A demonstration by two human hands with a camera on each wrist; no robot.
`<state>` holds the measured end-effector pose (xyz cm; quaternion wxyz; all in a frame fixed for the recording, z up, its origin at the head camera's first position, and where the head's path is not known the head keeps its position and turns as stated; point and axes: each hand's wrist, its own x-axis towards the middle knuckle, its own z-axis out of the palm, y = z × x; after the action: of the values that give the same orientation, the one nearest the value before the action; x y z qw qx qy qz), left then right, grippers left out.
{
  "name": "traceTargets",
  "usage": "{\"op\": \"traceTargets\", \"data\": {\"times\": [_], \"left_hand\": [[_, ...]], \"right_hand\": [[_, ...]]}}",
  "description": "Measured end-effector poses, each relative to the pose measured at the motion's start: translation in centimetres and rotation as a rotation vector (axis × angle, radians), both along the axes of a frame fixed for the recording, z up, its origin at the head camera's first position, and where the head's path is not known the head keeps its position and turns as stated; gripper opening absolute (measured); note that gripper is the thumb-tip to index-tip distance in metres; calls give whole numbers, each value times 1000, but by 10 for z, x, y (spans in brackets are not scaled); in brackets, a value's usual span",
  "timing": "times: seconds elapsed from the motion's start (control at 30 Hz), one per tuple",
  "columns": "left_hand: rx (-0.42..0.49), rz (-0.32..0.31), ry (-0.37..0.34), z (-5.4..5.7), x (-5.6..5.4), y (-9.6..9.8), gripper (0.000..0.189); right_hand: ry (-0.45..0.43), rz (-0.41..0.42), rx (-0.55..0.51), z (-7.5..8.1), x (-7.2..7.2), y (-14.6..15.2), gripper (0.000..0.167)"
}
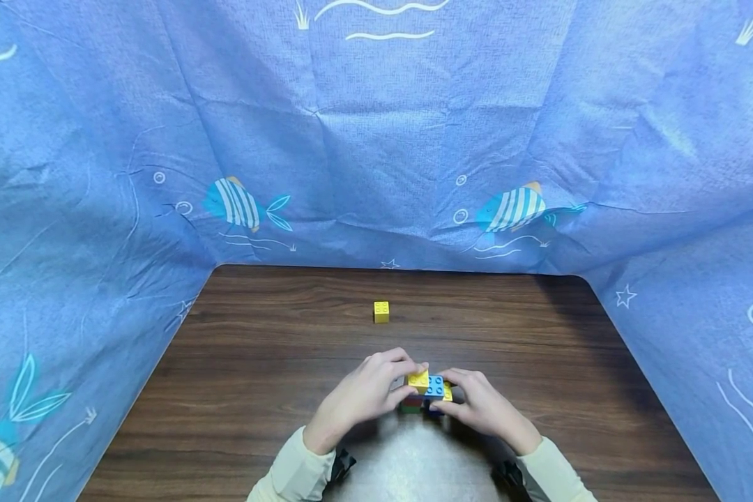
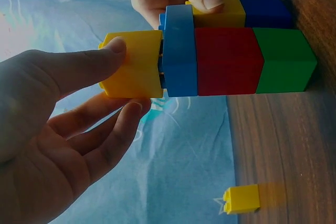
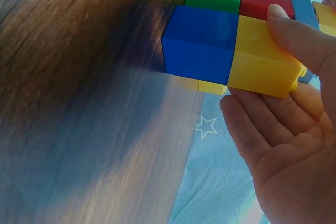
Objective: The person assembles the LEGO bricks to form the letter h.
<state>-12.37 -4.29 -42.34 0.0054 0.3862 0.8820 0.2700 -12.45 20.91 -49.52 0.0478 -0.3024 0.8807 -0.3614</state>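
My left hand (image 1: pixel 365 392) pinches a yellow block (image 2: pixel 139 66) between thumb and fingers. This block is at the top of a stack, over one end of a light blue block (image 1: pixel 436 385); in the left wrist view a narrow gap with studs shows between them. Under the light blue block stand two columns: a red block (image 2: pixel 229 61) on a green block (image 2: pixel 286 60), and a second yellow block (image 3: pixel 257 59) on a dark blue block (image 3: pixel 199 43). My right hand (image 1: pixel 488 410) grips that second yellow block, thumb on one side and fingers on the other.
A loose yellow block (image 1: pixel 381 312) stands farther back on the brown wooden table (image 1: pixel 276 335). Blue cloth (image 1: pixel 376 153) printed with fish hangs behind the table and along both sides.
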Motion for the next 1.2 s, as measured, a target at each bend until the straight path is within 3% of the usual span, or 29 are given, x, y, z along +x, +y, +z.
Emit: {"op": "traceTargets", "data": {"times": [0.37,0.77,1.2], "left_hand": [[14,-10,-67,-3,-5,-1,41],[31,5,-60,-8,-5,0,38],[49,4,-28,-11,-2,4,35]], "right_hand": [[5,-4,-11,0,0,0,29],[-22,-12,-1,-2,-2,1,30],[20,-4,-10,-4,-1,0,28]]}}
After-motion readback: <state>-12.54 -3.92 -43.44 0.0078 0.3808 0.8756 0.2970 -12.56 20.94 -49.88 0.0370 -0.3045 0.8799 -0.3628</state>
